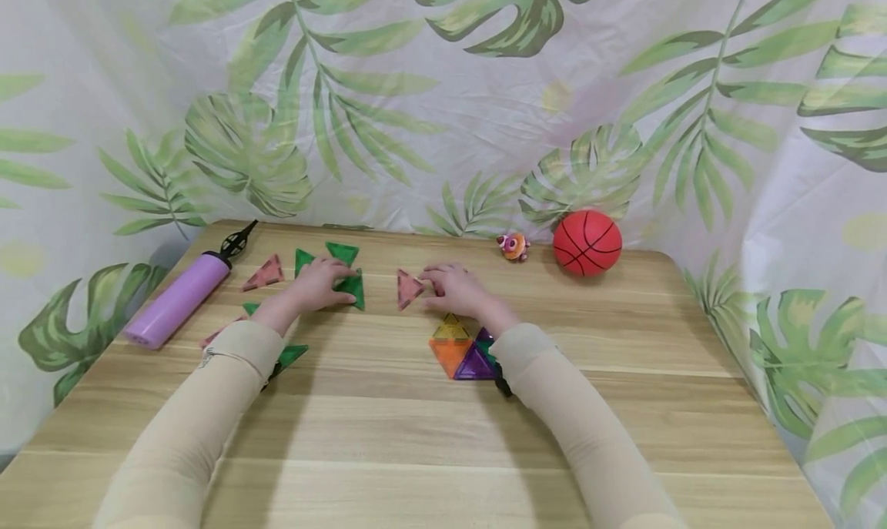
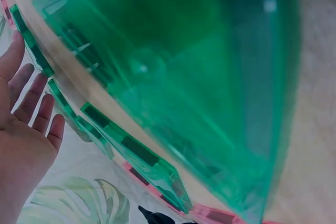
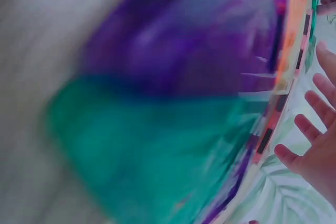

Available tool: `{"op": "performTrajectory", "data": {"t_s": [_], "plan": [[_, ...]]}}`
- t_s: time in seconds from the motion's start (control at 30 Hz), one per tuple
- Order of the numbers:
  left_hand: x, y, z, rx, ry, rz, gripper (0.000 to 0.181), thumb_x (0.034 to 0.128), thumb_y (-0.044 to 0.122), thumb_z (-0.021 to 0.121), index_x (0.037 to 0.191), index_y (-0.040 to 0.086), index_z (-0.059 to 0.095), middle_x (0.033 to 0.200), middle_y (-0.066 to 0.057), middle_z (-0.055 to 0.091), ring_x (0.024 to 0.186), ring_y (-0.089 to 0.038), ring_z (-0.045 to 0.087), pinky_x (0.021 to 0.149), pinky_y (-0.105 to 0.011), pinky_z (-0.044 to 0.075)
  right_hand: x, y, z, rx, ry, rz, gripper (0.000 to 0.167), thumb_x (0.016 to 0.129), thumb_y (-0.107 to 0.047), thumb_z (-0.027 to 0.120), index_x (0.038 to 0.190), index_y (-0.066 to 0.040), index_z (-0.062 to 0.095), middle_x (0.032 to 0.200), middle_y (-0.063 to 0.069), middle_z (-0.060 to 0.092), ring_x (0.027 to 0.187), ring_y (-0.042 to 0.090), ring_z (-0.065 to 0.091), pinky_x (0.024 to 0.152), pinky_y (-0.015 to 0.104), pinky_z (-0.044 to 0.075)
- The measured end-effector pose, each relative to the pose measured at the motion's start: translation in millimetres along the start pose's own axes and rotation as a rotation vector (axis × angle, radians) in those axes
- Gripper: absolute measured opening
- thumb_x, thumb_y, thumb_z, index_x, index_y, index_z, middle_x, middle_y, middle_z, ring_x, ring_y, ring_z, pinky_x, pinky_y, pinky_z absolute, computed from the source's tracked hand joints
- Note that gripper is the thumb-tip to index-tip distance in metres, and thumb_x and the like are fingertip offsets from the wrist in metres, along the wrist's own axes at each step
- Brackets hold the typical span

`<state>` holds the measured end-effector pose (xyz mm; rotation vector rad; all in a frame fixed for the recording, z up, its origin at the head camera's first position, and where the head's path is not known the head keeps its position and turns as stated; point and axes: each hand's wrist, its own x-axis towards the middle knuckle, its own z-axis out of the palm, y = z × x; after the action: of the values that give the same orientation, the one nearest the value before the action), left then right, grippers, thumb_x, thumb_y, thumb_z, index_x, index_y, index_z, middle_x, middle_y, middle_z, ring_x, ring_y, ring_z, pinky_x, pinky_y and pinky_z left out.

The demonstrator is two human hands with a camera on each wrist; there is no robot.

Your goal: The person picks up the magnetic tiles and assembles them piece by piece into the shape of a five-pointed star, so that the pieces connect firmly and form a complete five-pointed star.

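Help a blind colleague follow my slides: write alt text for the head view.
A person's left hand is over green triangular tiles on a wooden table, the right hand at a pink tile. Nearer the camera lie orange, yellow and purple tiles. A lilac cylinder lies left; a red basketball and small toy sit back right.

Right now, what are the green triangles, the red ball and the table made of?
Green triangles: probably shiny plastic; light glints and shows through. Red ball: maybe dull rubber or vinyl, softly shaded, no sharp glints. Table: wood or wood-look laminate, low shine, with grain stripes.
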<state>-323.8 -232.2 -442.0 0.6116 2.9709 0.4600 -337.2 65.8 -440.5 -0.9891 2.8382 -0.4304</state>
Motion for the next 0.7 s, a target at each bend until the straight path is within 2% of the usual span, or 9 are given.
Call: {"op": "performTrajectory", "data": {"t_s": [0.23, 0.47, 0.7], "plan": [[7.8, 8.6, 5.9, -0.003, -0.018, 0.018, 0.052, 0.0854, 0.031, 0.07, 0.129, 0.005, 0.057, 0.136, -0.023, 0.047, 0.128, -0.048, 0.032, 0.101, -0.068, 0.023, 1.5, -7, 2, -0.042, -0.065, -0.01, 0.047, 0.091, -0.039, 0.061, 0.133, -0.019, 0.056, 0.141, 0.002, 0.048, 0.133, 0.03, 0.034, 0.109, 0.055, 0.023], [15.0, 24.8, 11.7, 0.029, -0.009, 0.065, 0.052, 0.085, 0.032, 0.07, 0.128, 0.006, 0.058, 0.132, -0.02, 0.05, 0.124, -0.045, 0.039, 0.101, -0.064, 0.027, -0.9, -6, 4, -0.02, -0.081, 0.011, 0.048, 0.091, -0.038, 0.06, 0.136, -0.021, 0.053, 0.145, 0.003, 0.044, 0.136, 0.03, 0.031, 0.109, 0.057, 0.021], [21.5, 42.1, 15.9, 0.005, -0.015, 0.066, 0.051, 0.0861, 0.03, 0.069, 0.128, 0.005, 0.058, 0.132, -0.021, 0.051, 0.125, -0.045, 0.037, 0.101, -0.064, 0.027, -1.4, -6, 6, -0.023, -0.109, 0.007, 0.05, 0.093, -0.039, 0.058, 0.139, -0.023, 0.049, 0.148, 0.003, 0.04, 0.139, 0.03, 0.026, 0.111, 0.056, 0.019]]}}
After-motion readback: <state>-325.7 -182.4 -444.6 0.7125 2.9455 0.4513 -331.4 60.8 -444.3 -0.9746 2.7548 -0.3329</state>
